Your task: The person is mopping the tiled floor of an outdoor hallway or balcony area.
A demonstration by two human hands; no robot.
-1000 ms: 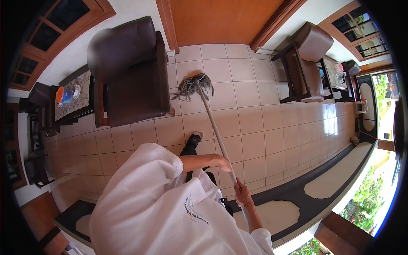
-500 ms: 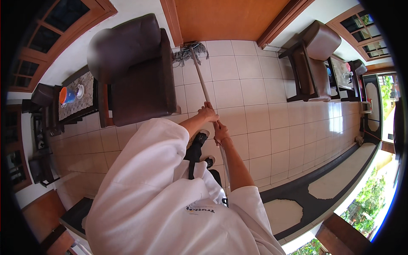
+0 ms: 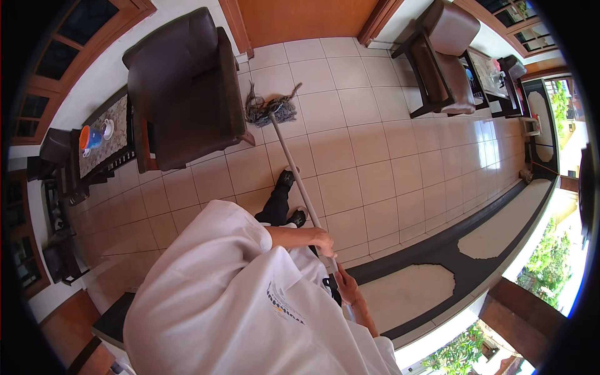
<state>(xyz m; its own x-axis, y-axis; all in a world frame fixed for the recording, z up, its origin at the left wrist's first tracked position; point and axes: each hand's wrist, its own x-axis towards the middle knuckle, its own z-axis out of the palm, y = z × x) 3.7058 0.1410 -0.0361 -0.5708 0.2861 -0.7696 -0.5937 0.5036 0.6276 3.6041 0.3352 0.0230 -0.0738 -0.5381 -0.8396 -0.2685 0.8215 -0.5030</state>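
Two hands are clamping one long pale mop handle [image 3: 299,181], whose grey stringy mop head [image 3: 270,110] is lying on the cream tiled floor [image 3: 375,169] just beside the front corner of the big dark brown leather armchair [image 3: 184,87]. The handle's long axis is running from the person's middle up and away to the upper left of the view, the head pointing toward the orange wall [image 3: 300,19] and the grip end pointing back at the body. The left hand [image 3: 324,242] is wrapping round the shaft higher up; the right hand [image 3: 345,284] is gripping it lower down, near the end, the two hands sitting close together but not touching.

The top end of the handle is disappearing behind the right hand and the white shirt [image 3: 237,300], which is covering most of the lower view and hiding the person's legs except for one black-clad foot [image 3: 284,181] planted beside the shaft. Fingers of the right hand are hard to make out.

Farther out, a second brown armchair [image 3: 447,53] is standing at the upper right, well apart from the mop. A patterned side desk [image 3: 115,134] is carrying an orange-and-blue cup [image 3: 90,136] left of the big armchair. A dark floor border [image 3: 437,253] is curving along the right.
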